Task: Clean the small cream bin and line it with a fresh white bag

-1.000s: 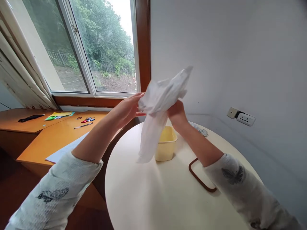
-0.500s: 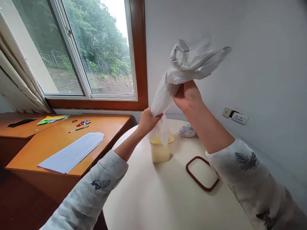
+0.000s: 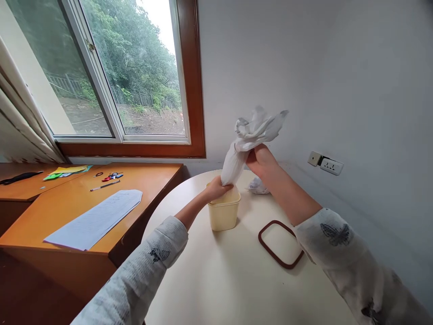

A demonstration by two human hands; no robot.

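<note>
A white plastic bag (image 3: pixel 234 164) is stretched between my two hands, its loose top crumpled and flaring outward. My left hand (image 3: pixel 218 188) is closed around the lower part of the bag, right at the mouth of a pale yellow bin (image 3: pixel 223 216). Higher up, my right hand (image 3: pixel 260 159) grips the bag just below its gathered top. The bag's lower end reaches down into the bin and is partly hidden by my left hand. The bin stands upright on the round white table (image 3: pixel 203 280).
A brown rounded frame (image 3: pixel 275 258) lies on the table to the bin's right. Behind my right forearm sits a crumpled white plastic bundle (image 3: pixel 258 186). The wooden desk (image 3: pixel 149 176) at left holds papers (image 3: pixel 96 219), a pen (image 3: pixel 104 185) and keys (image 3: pixel 112 177).
Both hands have moved down with the bag, so its lower end has gone from hanging over the bin to inside it. The view has shifted slightly.
</note>
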